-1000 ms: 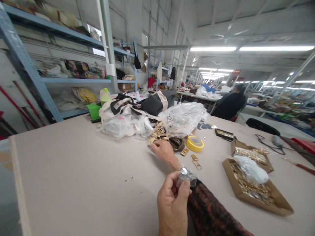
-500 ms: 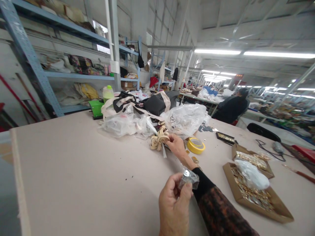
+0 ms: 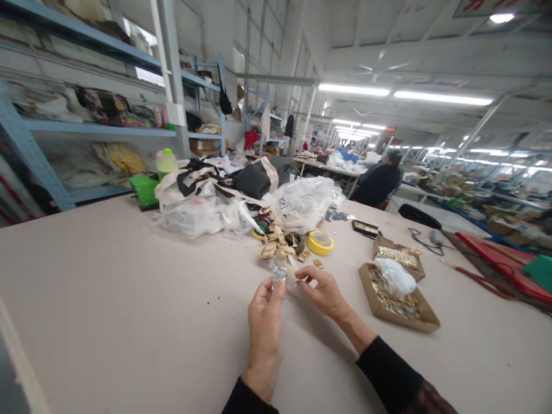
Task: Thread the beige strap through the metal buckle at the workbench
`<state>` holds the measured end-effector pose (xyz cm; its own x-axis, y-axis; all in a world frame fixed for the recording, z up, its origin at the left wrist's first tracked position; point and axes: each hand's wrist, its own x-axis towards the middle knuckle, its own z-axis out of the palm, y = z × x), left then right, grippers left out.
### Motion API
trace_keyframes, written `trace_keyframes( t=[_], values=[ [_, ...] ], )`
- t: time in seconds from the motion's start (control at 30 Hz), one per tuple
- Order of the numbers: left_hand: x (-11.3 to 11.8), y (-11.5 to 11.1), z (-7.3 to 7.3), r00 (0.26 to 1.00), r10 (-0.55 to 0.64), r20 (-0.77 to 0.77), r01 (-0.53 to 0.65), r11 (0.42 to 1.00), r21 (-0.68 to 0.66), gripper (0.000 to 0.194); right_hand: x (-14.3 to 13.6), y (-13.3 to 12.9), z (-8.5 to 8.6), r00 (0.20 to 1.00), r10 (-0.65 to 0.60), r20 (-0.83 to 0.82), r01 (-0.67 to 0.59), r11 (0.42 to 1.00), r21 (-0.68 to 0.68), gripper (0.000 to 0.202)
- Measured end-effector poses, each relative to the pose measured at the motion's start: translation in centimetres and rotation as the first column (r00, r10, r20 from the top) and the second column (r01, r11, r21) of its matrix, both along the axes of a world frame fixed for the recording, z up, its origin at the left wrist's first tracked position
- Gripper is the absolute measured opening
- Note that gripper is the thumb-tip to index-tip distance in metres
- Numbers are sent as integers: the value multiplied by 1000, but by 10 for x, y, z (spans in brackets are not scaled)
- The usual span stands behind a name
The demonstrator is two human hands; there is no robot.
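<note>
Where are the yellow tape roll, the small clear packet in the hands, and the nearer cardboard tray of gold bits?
yellow tape roll (image 3: 319, 242), head view, on its ring.
small clear packet (image 3: 280, 274), head view, on its crinkled plastic.
nearer cardboard tray (image 3: 426, 325), head view, on its front rim.

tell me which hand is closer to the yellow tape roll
Right. The right hand lies just below the yellow tape roll, on the near side of it. The left hand is farther back and to the left, its fingers pinching a small clear packet.

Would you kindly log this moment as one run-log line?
left hand: holds small clear packet | right hand: at packet's edge | beyond: beige straps, yellow tape roll
</note>
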<state>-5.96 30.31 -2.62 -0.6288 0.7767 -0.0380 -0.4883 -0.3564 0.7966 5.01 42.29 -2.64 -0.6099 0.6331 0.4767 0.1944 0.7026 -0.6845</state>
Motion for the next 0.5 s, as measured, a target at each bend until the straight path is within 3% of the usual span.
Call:
trace_keyframes(
  t=[0.13, 0.27, 0.4, 0.5],
  values=[
    [-17, 6, 1, 990, 77, 119, -76, 997, -13, 46, 11, -24, -2, 968, 118, 222, -163, 967, 195, 20],
    [-27, 8, 4, 984, 63, 167, -61, 998, -17, 52, 9, -38, 0, 902, 196, 386, -328, 891, 313, 31],
    [-31, 14, -1, 987, -3, 161, 6, 1000, -19, 51, 4, -43, 1, 861, 244, 446, -407, 856, 319, 34],
    [-32, 22, -10, 990, -43, 131, 46, 999, -17, 51, 1, -46, 1, 856, 334, 396, -446, 864, 234, 33]
  ],
)
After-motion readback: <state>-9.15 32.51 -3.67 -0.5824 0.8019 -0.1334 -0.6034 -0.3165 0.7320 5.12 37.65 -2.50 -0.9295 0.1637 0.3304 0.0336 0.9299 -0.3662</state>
